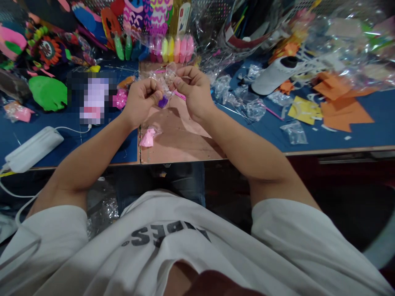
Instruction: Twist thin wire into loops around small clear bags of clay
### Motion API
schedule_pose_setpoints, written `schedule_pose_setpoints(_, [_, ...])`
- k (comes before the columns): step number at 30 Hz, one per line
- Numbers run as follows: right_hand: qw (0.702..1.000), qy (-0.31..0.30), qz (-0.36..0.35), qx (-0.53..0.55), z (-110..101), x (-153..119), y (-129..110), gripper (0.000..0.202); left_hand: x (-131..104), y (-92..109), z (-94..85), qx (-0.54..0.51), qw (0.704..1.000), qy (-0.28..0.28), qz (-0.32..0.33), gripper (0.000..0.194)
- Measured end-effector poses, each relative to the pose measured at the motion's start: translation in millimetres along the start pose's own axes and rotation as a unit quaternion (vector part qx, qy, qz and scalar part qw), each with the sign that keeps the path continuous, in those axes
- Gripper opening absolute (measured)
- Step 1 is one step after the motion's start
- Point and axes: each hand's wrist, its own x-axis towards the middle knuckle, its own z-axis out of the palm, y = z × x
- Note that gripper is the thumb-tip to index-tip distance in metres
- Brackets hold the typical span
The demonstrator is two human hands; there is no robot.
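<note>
The left hand (138,100) and right hand (197,92) were close together over the desk (256,135), fingertips pinched on a clear plastic wrapper (166,78) stretched between them. A purple piece (162,102) showed just under the left fingertips; whether it was inside the wrapper could not be told. A thin pink strip (179,95) lay beside the right fingers.

Nearer the body than the left hand, a pale pink lump (148,137) sat on a brown board (185,144). Just left of that hand was a bright pink lump (119,98), then a phone (94,98), and farther left a green piece (47,92). Beyond both hands stood a row of coloured shapes (171,50). Right of the right hand lay crumpled plastic (227,91), then, well apart, a yellow sheet (304,110) and orange sheets (344,113).
</note>
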Motion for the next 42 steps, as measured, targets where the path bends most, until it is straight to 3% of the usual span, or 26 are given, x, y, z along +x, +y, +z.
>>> schedule_pose_setpoints(3, [1.0, -0.013, -0.015, 0.0, -7, 7, 5, 0.076, 0, 1, 0.2, -0.01, 1.0, 0.003, -0.008, 0.05])
schedule_pose_setpoints(7, [0.99, -0.029, -0.122, -0.057, -13, 10, 13, 0.074, 0, 3, -1.2, -0.028, 1.0, -0.006, -0.013, 0.054])
schedule_pose_setpoints(10, [0.95, -0.043, -0.25, -0.183, -18, 5, 9, 0.055, 0, 4, -1.7, -0.039, 0.999, -0.01, -0.023, 0.057])
schedule_pose_setpoints(13, [0.907, -0.063, -0.316, -0.273, -25, 1, 0, 0.036, -1, 5, -1.3, -0.04, 0.998, -0.018, -0.033, 0.062])
schedule_pose_setpoints(19, [0.839, -0.066, -0.296, -0.452, -30, -5, -21, 0.042, -2, 8, -1.1, -0.023, 0.998, -0.036, -0.038, 0.062])
schedule_pose_setpoints(24, [0.744, 0.002, -0.322, -0.586, -15, -17, -35, 0.051, -1, 11, -0.3, -0.003, 0.999, -0.017, -0.032, 0.06])
schedule_pose_setpoints(26, [0.724, 0.02, -0.318, -0.611, -9, -19, -35, 0.059, -1, 10, -0.2, -0.009, 0.999, -0.014, -0.038, 0.061])
schedule_pose_setpoints(32, [0.782, -0.038, -0.238, -0.574, -14, -13, -25, 0.053, 0, 9, -0.5, -0.021, 0.999, -0.028, -0.042, 0.061])
schedule_pose_setpoints(39, [0.775, -0.063, -0.255, -0.575, -30, -5, -14, 0.06, 0, 10, -4.8, -0.055, 0.996, -0.062, -0.041, 0.057])
schedule_pose_setpoints(42, [0.797, -0.054, -0.27, -0.538, -36, -2, -3, 0.063, 0, 13, -4.4, -0.069, 0.993, -0.075, -0.052, 0.058])
